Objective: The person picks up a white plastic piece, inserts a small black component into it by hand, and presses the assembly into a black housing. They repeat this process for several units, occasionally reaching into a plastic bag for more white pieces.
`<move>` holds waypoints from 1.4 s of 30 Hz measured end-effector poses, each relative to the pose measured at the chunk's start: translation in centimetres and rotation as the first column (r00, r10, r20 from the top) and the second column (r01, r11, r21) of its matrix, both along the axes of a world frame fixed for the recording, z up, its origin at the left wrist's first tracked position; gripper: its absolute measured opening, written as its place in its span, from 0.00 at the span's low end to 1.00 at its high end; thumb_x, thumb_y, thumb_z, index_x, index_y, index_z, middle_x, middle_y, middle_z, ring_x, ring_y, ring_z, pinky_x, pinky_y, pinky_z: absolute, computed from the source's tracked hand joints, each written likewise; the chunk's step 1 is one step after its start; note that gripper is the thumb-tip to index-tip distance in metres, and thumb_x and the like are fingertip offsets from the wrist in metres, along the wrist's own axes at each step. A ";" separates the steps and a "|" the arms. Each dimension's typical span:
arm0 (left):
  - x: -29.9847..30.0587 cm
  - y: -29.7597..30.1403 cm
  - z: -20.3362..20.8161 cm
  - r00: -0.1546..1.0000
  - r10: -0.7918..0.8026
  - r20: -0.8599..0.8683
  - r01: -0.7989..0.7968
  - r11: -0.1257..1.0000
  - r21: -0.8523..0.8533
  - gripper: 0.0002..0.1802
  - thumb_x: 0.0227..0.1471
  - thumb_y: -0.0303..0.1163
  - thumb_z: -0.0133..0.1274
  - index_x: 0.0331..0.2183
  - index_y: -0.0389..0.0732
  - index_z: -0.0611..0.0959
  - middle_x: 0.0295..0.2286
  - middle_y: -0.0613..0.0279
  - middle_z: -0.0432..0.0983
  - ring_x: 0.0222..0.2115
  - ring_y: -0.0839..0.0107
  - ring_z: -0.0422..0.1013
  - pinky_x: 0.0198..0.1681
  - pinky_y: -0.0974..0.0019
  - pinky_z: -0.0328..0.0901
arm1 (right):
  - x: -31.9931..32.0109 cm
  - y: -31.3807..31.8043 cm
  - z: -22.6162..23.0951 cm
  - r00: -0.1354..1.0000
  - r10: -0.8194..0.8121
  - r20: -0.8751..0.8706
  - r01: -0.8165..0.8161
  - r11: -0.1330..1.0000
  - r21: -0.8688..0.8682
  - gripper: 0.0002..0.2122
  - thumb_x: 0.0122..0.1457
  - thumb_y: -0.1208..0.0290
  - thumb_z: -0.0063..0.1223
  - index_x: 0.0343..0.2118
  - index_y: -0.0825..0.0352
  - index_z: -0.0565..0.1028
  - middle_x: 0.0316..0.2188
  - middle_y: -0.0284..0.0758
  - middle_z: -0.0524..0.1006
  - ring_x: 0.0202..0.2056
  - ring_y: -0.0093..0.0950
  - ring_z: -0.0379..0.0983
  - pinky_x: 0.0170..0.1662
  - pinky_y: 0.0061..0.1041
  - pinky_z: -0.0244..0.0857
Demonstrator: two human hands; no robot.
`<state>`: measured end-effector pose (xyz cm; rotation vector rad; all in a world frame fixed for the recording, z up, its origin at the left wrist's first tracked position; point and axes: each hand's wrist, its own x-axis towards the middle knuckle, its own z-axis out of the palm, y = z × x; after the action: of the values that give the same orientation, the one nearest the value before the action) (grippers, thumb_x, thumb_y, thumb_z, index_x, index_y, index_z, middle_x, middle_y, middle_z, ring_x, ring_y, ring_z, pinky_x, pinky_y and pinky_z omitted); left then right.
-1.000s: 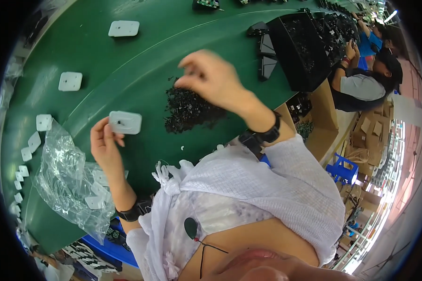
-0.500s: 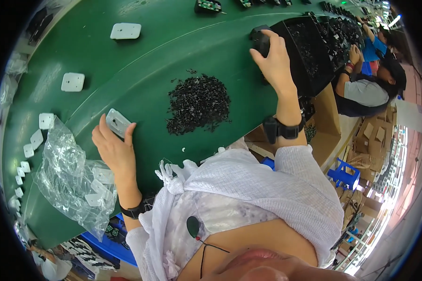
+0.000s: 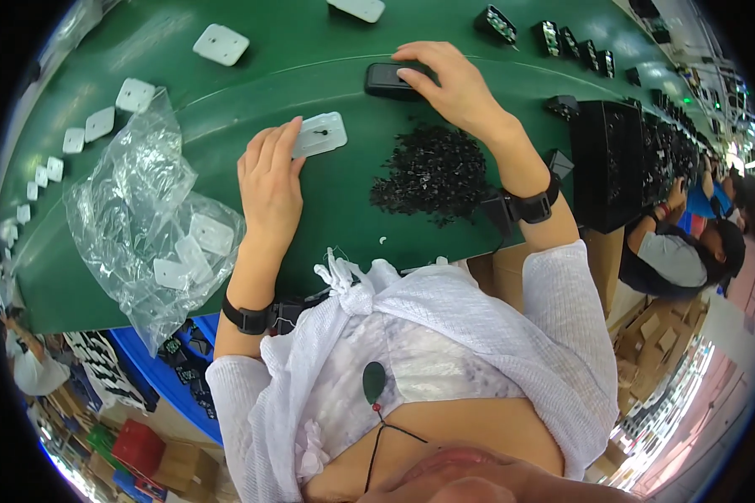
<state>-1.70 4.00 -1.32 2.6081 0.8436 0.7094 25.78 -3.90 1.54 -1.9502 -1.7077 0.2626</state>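
My left hand (image 3: 270, 180) pinches the right-pointing end of a pale, see-through plastic cover (image 3: 325, 132) between thumb and fingers, low over the green work surface (image 3: 310, 226). A black oblong plastic case (image 3: 382, 80) is in the grip of my right hand (image 3: 455, 90), farther away and to the right. The thumb lies across the case and the fingers reach over its far side; the hand hides its right end. Nearer than the case, a loose heap of small black parts (image 3: 432, 172) lies beneath my right forearm.
White covers (image 3: 221, 44) lie far off and in a row along the left. A clear plastic bag (image 3: 126, 210) holds several pale covers. Black cases with green boards (image 3: 498, 25) stand at the far right. A tall black bin (image 3: 597, 163) stands near a co-worker (image 3: 678, 256).
The black case has come left in my right hand, away from the bin. My left hand and its cover are now closer to the case. The whole view has turned.
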 end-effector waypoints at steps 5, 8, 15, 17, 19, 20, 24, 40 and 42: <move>-0.2 0.1 -0.1 1.000 0.023 0.019 -0.023 0.999 -0.031 0.30 0.43 0.21 0.56 0.51 0.42 0.73 0.44 0.62 0.73 0.47 0.62 0.67 0.48 0.58 0.60 | -1.1 -0.7 1.4 0.995 0.079 -0.068 -0.081 0.996 -0.031 0.18 0.53 0.70 0.59 0.48 0.64 0.72 0.46 0.37 0.74 0.50 0.36 0.68 0.54 0.31 0.62; 0.0 0.2 -0.1 0.999 0.007 0.052 -0.004 0.999 -0.040 0.29 0.43 0.21 0.56 0.51 0.42 0.73 0.44 0.61 0.73 0.47 0.62 0.67 0.49 0.58 0.59 | -1.1 -0.9 1.1 0.997 0.074 -0.007 -0.074 0.997 -0.037 0.20 0.52 0.73 0.59 0.49 0.64 0.72 0.46 0.36 0.74 0.50 0.36 0.68 0.54 0.31 0.62; 0.1 0.1 -0.1 0.997 0.022 0.068 -0.019 0.999 -0.049 0.31 0.43 0.21 0.56 0.52 0.41 0.72 0.43 0.60 0.73 0.47 0.62 0.67 0.49 0.57 0.59 | -4.2 -0.3 2.3 0.970 0.183 -0.162 -0.178 0.983 0.047 0.20 0.51 0.78 0.58 0.50 0.64 0.72 0.46 0.39 0.74 0.48 0.38 0.69 0.52 0.32 0.64; 0.0 0.1 0.0 0.997 0.029 0.070 -0.025 0.998 -0.059 0.31 0.43 0.21 0.56 0.52 0.41 0.71 0.42 0.60 0.73 0.47 0.61 0.67 0.49 0.57 0.59 | -5.8 0.2 2.4 0.949 0.291 -0.122 -0.282 0.955 0.089 0.21 0.50 0.80 0.57 0.49 0.65 0.72 0.46 0.39 0.74 0.46 0.39 0.69 0.50 0.32 0.65; 0.0 0.2 0.2 0.986 0.027 0.167 0.004 0.983 -0.185 0.32 0.43 0.19 0.55 0.54 0.40 0.70 0.43 0.59 0.73 0.47 0.61 0.67 0.49 0.58 0.60 | -7.2 0.7 2.3 0.940 0.329 -0.089 -0.322 0.943 0.078 0.21 0.49 0.80 0.57 0.49 0.65 0.72 0.45 0.38 0.74 0.46 0.39 0.69 0.49 0.33 0.65; -0.1 0.2 0.2 0.985 0.031 0.168 0.001 0.983 -0.185 0.32 0.43 0.19 0.55 0.54 0.40 0.70 0.43 0.59 0.73 0.47 0.61 0.67 0.49 0.58 0.60 | -7.7 0.9 2.2 0.931 0.362 -0.055 -0.358 0.931 0.065 0.22 0.49 0.80 0.57 0.49 0.65 0.72 0.45 0.38 0.73 0.45 0.39 0.69 0.49 0.33 0.66; -0.9 0.3 0.0 0.969 0.029 0.245 0.019 0.981 -0.192 0.31 0.44 0.15 0.50 0.53 0.39 0.71 0.47 0.57 0.73 0.49 0.59 0.67 0.51 0.60 0.60 | -8.6 1.6 1.1 0.915 0.404 0.015 -0.404 0.913 0.057 0.22 0.48 0.79 0.57 0.49 0.64 0.71 0.45 0.36 0.73 0.45 0.37 0.69 0.47 0.32 0.66; -1.8 0.1 0.7 0.992 -0.094 -0.082 0.096 0.995 0.026 0.30 0.45 0.19 0.46 0.53 0.38 0.73 0.55 0.60 0.67 0.54 0.62 0.65 0.52 0.60 0.61 | -9.8 1.1 -0.5 0.942 0.288 0.169 -0.304 0.950 0.076 0.23 0.46 0.82 0.56 0.48 0.59 0.75 0.44 0.32 0.74 0.43 0.32 0.72 0.41 0.27 0.71; -1.7 0.2 0.7 0.992 -0.093 -0.089 0.098 0.994 0.048 0.30 0.45 0.20 0.48 0.53 0.37 0.73 0.54 0.59 0.67 0.53 0.62 0.66 0.51 0.60 0.62 | -10.0 0.9 -0.5 0.943 0.252 0.220 -0.279 0.954 0.106 0.22 0.46 0.83 0.55 0.47 0.59 0.75 0.44 0.32 0.74 0.42 0.32 0.72 0.39 0.27 0.71</move>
<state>-3.43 4.16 -0.66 2.7228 0.7278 0.6033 15.82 -2.99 1.01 -1.6943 -2.0690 0.0396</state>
